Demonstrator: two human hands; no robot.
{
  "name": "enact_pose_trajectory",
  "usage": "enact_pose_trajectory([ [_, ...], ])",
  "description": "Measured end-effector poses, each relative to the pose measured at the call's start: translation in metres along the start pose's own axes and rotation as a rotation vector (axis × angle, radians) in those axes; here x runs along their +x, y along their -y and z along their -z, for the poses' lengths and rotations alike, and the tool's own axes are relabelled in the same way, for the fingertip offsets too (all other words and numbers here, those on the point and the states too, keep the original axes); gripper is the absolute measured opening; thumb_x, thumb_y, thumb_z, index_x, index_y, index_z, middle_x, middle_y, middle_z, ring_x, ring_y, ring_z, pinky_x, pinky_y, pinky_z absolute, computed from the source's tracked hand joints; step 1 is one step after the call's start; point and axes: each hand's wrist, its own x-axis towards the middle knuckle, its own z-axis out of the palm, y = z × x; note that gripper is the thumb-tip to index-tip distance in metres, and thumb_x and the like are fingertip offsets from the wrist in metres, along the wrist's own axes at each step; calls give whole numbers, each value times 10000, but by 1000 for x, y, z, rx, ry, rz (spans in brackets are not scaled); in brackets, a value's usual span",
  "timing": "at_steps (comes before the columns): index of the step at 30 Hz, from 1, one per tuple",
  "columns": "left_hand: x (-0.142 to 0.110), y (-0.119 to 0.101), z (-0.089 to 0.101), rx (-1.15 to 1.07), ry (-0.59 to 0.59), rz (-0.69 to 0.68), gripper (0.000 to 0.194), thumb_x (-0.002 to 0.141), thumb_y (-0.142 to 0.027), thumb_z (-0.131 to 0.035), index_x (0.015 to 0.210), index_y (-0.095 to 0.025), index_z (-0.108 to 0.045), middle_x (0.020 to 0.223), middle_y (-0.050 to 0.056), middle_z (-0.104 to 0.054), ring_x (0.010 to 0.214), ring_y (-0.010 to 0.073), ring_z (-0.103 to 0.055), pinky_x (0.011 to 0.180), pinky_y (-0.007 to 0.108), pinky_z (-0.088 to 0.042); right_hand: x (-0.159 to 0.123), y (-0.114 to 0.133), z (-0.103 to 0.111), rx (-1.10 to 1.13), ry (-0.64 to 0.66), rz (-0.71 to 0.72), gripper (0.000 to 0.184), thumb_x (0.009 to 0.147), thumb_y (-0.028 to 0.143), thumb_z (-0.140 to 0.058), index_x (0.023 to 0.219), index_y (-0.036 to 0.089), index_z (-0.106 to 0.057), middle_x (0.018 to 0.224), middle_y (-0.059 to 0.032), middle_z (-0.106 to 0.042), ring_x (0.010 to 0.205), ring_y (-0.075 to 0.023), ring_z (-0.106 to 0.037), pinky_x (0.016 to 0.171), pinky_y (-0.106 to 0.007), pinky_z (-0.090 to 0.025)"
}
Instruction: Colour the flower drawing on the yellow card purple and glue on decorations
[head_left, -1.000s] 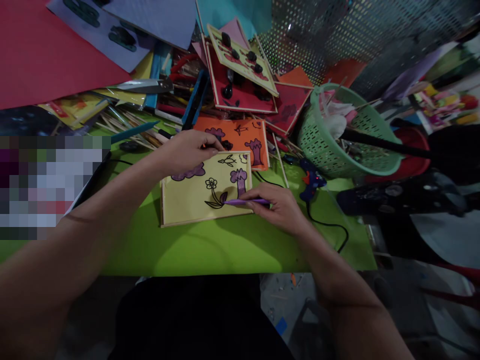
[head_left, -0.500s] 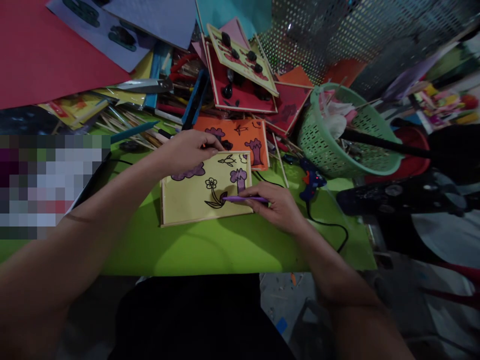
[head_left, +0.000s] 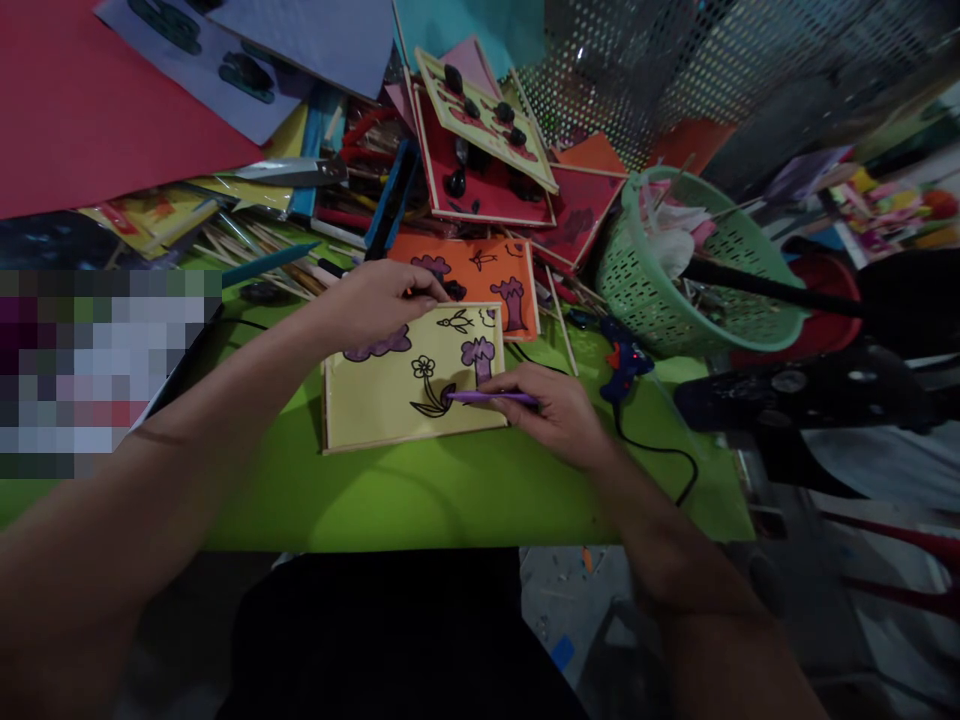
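Note:
A yellow picture card (head_left: pixel 367 405) framed with thin sticks lies on the green tabletop. On it are black outlines of a flower and a bird, with a cloud and a tree coloured purple. My left hand (head_left: pixel 382 300) grips the card's upper left edge, fingers curled over the border; the fingertips are partly hidden. In my right hand (head_left: pixel 551 405) a slim purple marker (head_left: pixel 487 398) is pinched, its tip on the leaf beside the flower stem. Just behind the card lies a similar orange picture card (head_left: pixel 495 262), partly covered.
A blue glue gun (head_left: pixel 626 362) with a black cord lies to the right. Behind it stands a green basket (head_left: pixel 697 310) filled with scraps. Stacked framed cards (head_left: pixel 487 130), sticks, a knife (head_left: pixel 285 172) and coloured paper (head_left: pixel 112 110) crowd the back.
Almost nothing differs. Both hands, the marker and the card keep their places; at the far right, the dark and red shapes beyond the table have shifted slightly.

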Motion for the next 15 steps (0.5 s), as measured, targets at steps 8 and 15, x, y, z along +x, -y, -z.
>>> enact_pose_trajectory([
  [8,-2,-5,1,6,-9,25,405,983,-406,-520,1192,-211,-808,1138,97,-803,999,271,-723,934,364,-535,-2,-2,-1,41,8,31,142,1013,241,-666,1074,228,-794,913,-50,-788,777,-186,-712,698,-313,-538],
  [15,-2,-5,1,5,-5,27,396,972,-395,-524,1182,-215,-807,1159,95,-802,1024,273,-720,954,374,-524,-2,1,0,38,1,19,133,1011,230,-669,1077,225,-784,922,-43,-780,796,-171,-703,708,-298,-528],
])
